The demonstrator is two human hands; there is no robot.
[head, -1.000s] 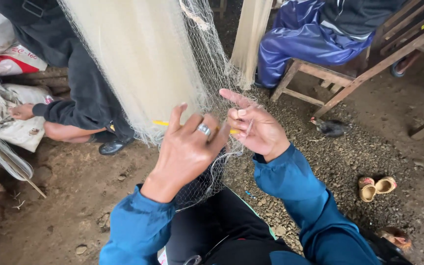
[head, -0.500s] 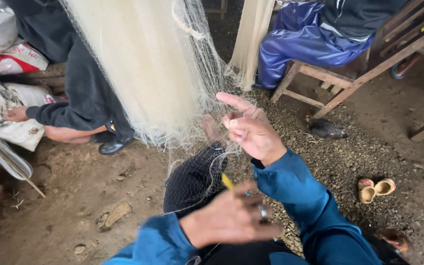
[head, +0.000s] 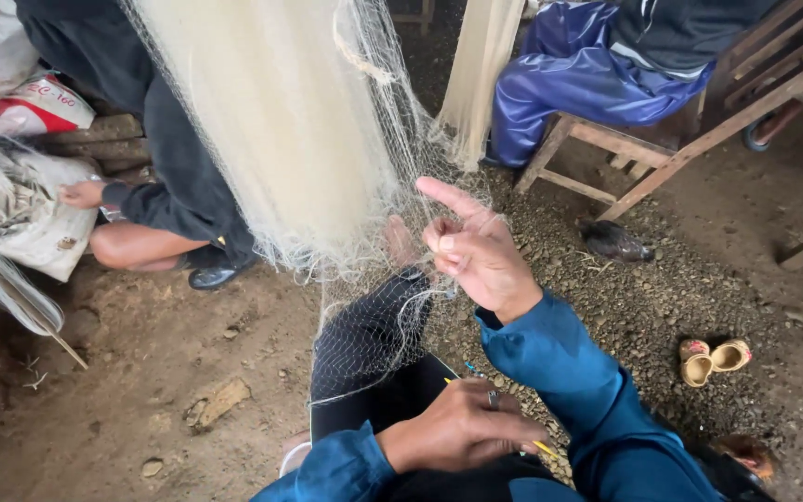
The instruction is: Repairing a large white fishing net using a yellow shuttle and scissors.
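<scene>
A pale cream fishing net [head: 281, 121] hangs from above and drapes down over my black-trousered knee [head: 364, 335]. My right hand [head: 480, 251] is raised at the net's lower edge, index finger pointing up, with thin mesh strands pinched between thumb and fingers. My left hand [head: 462, 429], with a ring on one finger, rests low near my lap and grips a slim yellow netting needle [head: 541, 448]. Both sleeves are teal blue.
A person in dark clothes [head: 160, 177] crouches at the left beside white sacks [head: 20, 112]. Another person in shiny blue trousers [head: 578, 74] sits on a wooden stool [head: 597, 158] at the upper right. Small sandals [head: 713, 358] lie on the gravelly dirt floor.
My left hand dropped from the net down to my lap with the yellow needle. My right hand stayed up at the net, holding the strands.
</scene>
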